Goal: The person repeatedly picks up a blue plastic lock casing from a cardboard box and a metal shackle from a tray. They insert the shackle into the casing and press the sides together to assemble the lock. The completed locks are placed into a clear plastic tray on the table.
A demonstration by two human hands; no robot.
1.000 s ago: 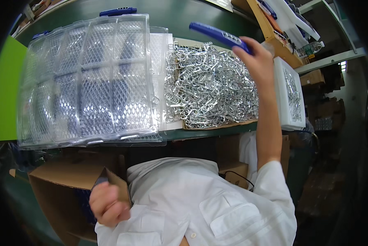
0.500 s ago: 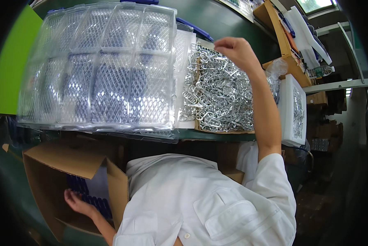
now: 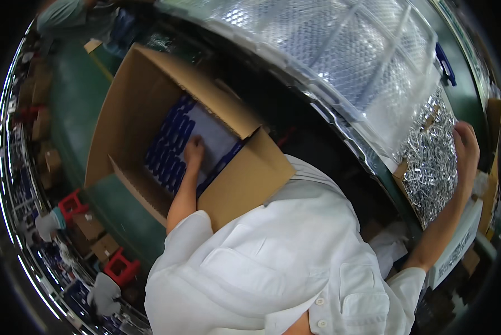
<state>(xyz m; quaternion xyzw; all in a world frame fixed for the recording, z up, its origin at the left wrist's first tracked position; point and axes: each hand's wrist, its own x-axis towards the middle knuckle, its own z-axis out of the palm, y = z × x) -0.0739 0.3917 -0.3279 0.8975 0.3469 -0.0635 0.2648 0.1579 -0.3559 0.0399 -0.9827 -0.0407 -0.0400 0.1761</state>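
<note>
The left hand (image 3: 194, 149) is inside an open cardboard box (image 3: 247, 181), fingers curled in, at the rows of blue articles (image 3: 169, 142) and beside a pale sheet (image 3: 219, 137). Whether it grips any article cannot be told. The blue articles lie side by side on the inner left of the box; the sheet covers part of the area to their right.

The right hand (image 3: 466, 142) is at the far edge of a heap of silvery metal clips (image 3: 429, 164), fingers bent inward — contact with the clips, or anything pinched, cannot be confirmed. The clips lie on the green bench (image 3: 467, 92), just beside a stack of clear plastic trays (image 3: 345, 67). 1 loose blue article (image 3: 445, 64) lies at the corner of the trays.

Differences noted: 1.0 s ago the right hand carries a blue article above the clips and the left hand is a blur at the box edge. 0.5 s ago the left hand is already within the box, at its left side; it is now further in, next to the sheet. The view has turned left — the box moves toward mid-picture, the trays shift to the upper right, and 2 red stools (image 3: 122, 267) now show on the floor at left.
</note>
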